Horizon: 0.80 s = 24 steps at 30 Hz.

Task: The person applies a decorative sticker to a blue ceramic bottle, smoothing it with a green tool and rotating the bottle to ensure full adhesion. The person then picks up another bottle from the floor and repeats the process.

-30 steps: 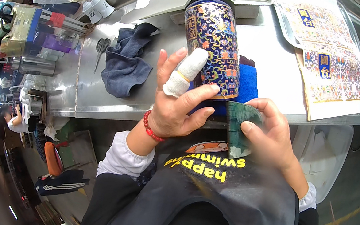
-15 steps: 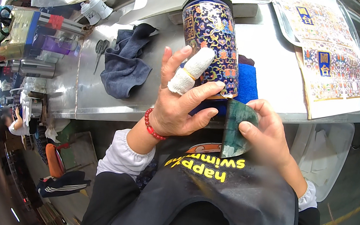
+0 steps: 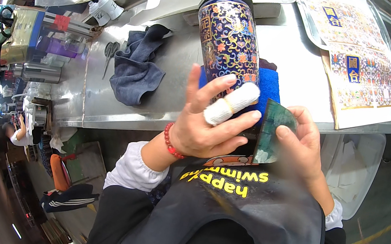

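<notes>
Bottle (image 3: 230, 40), dark blue with multicoloured floral pattern, lies on its side just ahead of the left fingertips, neck pointing away, base end partly under them; blue cloth (image 3: 270, 85) shows at its right side. Left hand (image 3: 204, 131) loose, fingers spread, gripping nothing; the middle finger wears a white wrap (image 3: 233, 105) and overlaps the base end. Light contact or hover: cannot tell. Right hand (image 3: 307, 148) pinches a green scraper (image 3: 269, 134) between thumb and fingers, its upper corner just beside the bottle's base and apart from the pattern. Progress: pattern spans the visible side from shoulder down to the left fingertips, looking flat there; judged well advanced on that face. Unsettled: base edge behind the fingers, and the underside, both hidden, so no word on whether they are finished. Printed sheets (image 3: 360, 98) of similar pattern lie beyond the right fingers, well apart, neither hand on them. Grey cloth (image 3: 137, 68) and scissors (image 3: 110, 56) sit off to the left of the left fingers, untouched.
</notes>
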Available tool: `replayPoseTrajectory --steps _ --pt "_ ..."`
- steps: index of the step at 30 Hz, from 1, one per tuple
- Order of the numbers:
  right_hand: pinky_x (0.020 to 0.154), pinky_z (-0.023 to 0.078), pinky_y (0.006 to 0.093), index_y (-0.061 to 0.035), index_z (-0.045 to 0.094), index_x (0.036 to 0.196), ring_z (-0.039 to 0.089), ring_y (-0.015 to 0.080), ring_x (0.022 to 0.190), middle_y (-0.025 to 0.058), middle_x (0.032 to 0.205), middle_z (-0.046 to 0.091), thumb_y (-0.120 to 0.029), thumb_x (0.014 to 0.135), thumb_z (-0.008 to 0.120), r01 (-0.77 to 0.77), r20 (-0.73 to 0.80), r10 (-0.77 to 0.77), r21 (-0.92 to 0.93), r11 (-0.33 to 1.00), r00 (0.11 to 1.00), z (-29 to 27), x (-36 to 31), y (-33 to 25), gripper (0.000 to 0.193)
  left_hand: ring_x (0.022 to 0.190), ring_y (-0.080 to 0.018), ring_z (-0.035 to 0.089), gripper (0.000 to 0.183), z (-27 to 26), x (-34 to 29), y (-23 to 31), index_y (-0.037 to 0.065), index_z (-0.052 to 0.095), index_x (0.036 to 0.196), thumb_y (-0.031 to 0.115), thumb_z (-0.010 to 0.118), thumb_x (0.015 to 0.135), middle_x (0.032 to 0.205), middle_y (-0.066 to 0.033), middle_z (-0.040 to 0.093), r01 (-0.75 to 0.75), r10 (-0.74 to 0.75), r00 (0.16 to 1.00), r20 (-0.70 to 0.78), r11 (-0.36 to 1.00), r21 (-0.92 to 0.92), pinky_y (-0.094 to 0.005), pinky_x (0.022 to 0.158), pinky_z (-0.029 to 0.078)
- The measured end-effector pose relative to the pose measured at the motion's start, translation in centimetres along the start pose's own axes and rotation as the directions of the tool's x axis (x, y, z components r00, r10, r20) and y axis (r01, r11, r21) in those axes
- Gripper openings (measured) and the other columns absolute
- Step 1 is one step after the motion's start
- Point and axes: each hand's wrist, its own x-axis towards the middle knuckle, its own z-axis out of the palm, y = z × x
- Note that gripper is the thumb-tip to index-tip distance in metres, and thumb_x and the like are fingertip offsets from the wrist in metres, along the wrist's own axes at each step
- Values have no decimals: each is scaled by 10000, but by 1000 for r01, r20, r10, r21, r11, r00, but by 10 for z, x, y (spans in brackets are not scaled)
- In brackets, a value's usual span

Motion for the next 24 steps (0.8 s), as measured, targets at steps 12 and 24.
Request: replayPoseTrajectory --steps 12,24 --pt "879 513 241 -5 526 1245 618 77 977 47 1113 663 -24 979 643 108 -61 -116 -113 988 991 5 7 -11 291 1173 -187 602 347 3 -2 5 221 743 1151 156 725 811 1135 69 732 5 -1 996 -90 999 46 -638 1243 63" --pt "675 388 378 -97 746 963 503 215 699 38 819 549 -74 623 749 839 817 -324 -533 -106 478 45 40 -61 341 1396 -405 372 953 3 -19 -21 0 429 1504 416 814 738 1470 -194 486 389 -372 916 -146 914 112 -663 1195 21"
